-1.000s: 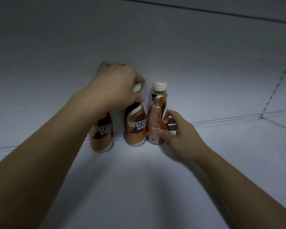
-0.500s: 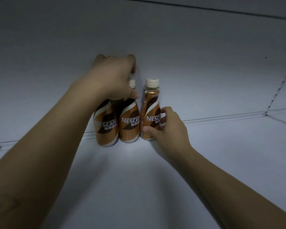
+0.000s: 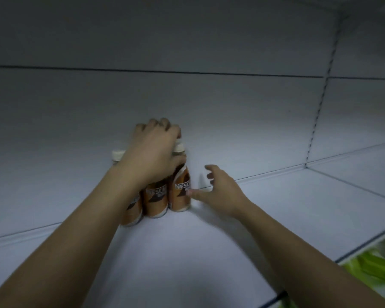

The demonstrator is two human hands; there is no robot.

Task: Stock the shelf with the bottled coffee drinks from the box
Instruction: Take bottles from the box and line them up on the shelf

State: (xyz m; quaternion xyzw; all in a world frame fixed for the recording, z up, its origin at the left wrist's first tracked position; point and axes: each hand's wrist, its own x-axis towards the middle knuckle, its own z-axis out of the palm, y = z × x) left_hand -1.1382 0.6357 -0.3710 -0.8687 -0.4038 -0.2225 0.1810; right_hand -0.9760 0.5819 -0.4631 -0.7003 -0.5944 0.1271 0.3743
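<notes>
Three brown-and-orange coffee bottles with cream caps stand side by side against the back of the white shelf (image 3: 209, 252): the left bottle (image 3: 118, 155), the middle bottle (image 3: 156, 202) and the right bottle (image 3: 181, 193). My left hand (image 3: 151, 156) lies over the middle bottle's top, its fingers curled down behind the cap and its thumb at the right bottle's neck. Just right of the row, my right hand (image 3: 220, 187) holds nothing; its fingers are spread and its thumb tip is at the right bottle's side. The box is out of view.
The shelf's back wall (image 3: 231, 107) rises behind the bottles. A slotted upright strip (image 3: 318, 114) marks the joint with the neighbouring shelf bay on the right. Below the shelf's front edge at bottom right lie green packages (image 3: 373, 265).
My right hand has let go of the right bottle and opened beside it. The three bottles now stand close together. My left hand stays on their tops. The view has pulled back.
</notes>
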